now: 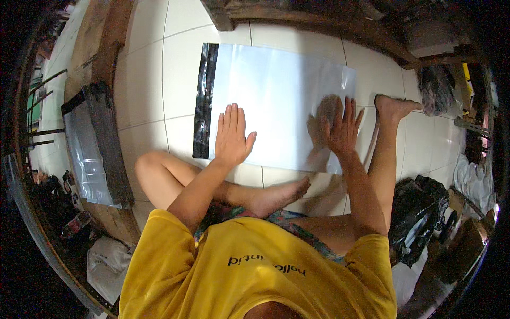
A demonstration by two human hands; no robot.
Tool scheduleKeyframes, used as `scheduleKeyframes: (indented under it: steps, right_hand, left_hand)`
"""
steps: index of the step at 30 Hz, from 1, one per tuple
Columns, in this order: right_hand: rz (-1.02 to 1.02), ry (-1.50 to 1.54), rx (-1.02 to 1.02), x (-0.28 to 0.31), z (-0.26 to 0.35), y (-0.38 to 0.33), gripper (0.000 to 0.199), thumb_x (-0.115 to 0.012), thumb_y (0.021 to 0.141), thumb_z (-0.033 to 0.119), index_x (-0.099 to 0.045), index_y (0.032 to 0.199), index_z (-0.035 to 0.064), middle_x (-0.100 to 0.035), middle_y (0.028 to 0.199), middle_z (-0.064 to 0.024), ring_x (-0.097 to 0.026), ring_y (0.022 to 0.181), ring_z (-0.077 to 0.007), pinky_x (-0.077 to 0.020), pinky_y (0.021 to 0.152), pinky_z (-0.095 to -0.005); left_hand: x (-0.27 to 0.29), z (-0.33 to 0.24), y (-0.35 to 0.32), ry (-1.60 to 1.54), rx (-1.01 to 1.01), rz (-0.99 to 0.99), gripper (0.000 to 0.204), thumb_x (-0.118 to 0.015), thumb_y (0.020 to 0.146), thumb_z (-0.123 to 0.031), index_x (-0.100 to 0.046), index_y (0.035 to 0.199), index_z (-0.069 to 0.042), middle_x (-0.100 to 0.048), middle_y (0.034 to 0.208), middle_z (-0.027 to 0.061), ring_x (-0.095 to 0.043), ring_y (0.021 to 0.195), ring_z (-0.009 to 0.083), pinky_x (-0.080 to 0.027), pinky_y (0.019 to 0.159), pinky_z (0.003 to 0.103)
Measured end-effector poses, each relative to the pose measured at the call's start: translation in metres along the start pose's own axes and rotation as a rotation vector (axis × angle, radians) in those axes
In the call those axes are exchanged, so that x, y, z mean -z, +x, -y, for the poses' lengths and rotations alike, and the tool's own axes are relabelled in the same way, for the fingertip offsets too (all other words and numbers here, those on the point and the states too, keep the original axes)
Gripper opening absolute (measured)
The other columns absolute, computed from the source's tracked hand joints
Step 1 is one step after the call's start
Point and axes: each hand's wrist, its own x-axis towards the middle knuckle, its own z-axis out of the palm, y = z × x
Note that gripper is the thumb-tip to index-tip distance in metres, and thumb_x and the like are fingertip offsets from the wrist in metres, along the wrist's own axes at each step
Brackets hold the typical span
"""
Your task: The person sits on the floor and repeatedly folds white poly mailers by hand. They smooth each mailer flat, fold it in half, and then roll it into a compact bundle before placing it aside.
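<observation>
A large white plastic mailing bag (271, 106) lies flat on the floor in front of me, with a black strip along its left end. My left hand (232, 135) rests palm down on the bag's left part, fingers stretched out and thumb apart. On the right part, my right hand (344, 127) lies flat with its fingers spread, near the bag's right edge. A shadow falls on the bag around my right hand. Neither hand grips anything.
To the left, a stack of similar bags (93, 154) lies on a wooden board (101, 58). A wooden beam (319, 32) runs along the far side. A black plastic bag (419, 212) lies at the right, a white one (473, 181) beyond it. My legs rest on the tiled floor (143, 106).
</observation>
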Motion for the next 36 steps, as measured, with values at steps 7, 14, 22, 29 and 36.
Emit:
scheduleKeyframes:
  steps: [7, 14, 22, 29, 36]
  right_hand:
    - [0.009, 0.048, 0.114, -0.038, -0.035, 0.092, 0.086, -0.042, 0.1, 0.057, -0.028, 0.15, -0.011, -0.026, 0.155, -0.0357, -0.02, 0.148, -0.0498, -0.0155, 0.12, -0.0602]
    - [-0.019, 0.118, 0.149, -0.033, -0.034, 0.089, 0.088, -0.047, 0.096, 0.062, -0.029, 0.152, -0.0034, -0.024, 0.157, -0.0346, -0.02, 0.147, -0.0517, -0.0141, 0.119, -0.0624]
    - [-0.004, 0.08, 0.16, -0.036, -0.042, 0.094, 0.083, -0.053, 0.094, 0.059, -0.033, 0.152, 0.0027, -0.027, 0.155, -0.0349, -0.023, 0.145, -0.0544, -0.0139, 0.118, -0.0652]
    - [0.052, 0.047, 0.101, -0.032, -0.035, 0.094, 0.082, -0.051, 0.095, 0.058, -0.033, 0.153, 0.0022, -0.028, 0.158, -0.029, -0.023, 0.147, -0.0496, -0.016, 0.116, -0.0666]
    - [0.042, -0.056, 0.081, -0.03, -0.035, 0.088, 0.079, -0.05, 0.097, 0.054, -0.033, 0.152, -0.0009, -0.027, 0.158, -0.0284, -0.022, 0.148, -0.0488, -0.0159, 0.114, -0.0708]
  left_hand:
    - [-0.007, 0.002, 0.0, -0.037, -0.017, 0.006, 0.079, -0.051, 0.097, -0.041, -0.026, 0.15, 0.012, -0.023, 0.159, 0.0316, -0.016, 0.151, 0.0429, -0.011, 0.123, 0.053]
    - [-0.008, -0.047, 0.07, -0.38, -0.147, -0.147, 0.067, -0.068, 0.082, -0.025, -0.046, 0.134, 0.011, -0.041, 0.143, 0.0345, -0.034, 0.137, 0.0508, -0.024, 0.117, 0.058]
    - [-0.026, -0.118, 0.198, -0.347, -0.386, -0.156, 0.08, -0.06, 0.092, -0.046, -0.038, 0.145, 0.012, -0.036, 0.152, 0.0304, -0.029, 0.147, 0.0416, -0.017, 0.123, 0.051]
    - [-0.011, 0.001, 0.183, 0.005, -0.13, -0.19, 0.082, -0.047, 0.099, -0.048, -0.025, 0.151, 0.012, -0.024, 0.159, 0.0301, -0.018, 0.151, 0.0401, -0.013, 0.125, 0.049]
    - [0.006, 0.038, 0.176, -0.005, -0.086, -0.204, 0.078, -0.046, 0.099, -0.043, -0.026, 0.151, 0.011, -0.024, 0.159, 0.0291, -0.018, 0.151, 0.0394, -0.013, 0.124, 0.048]
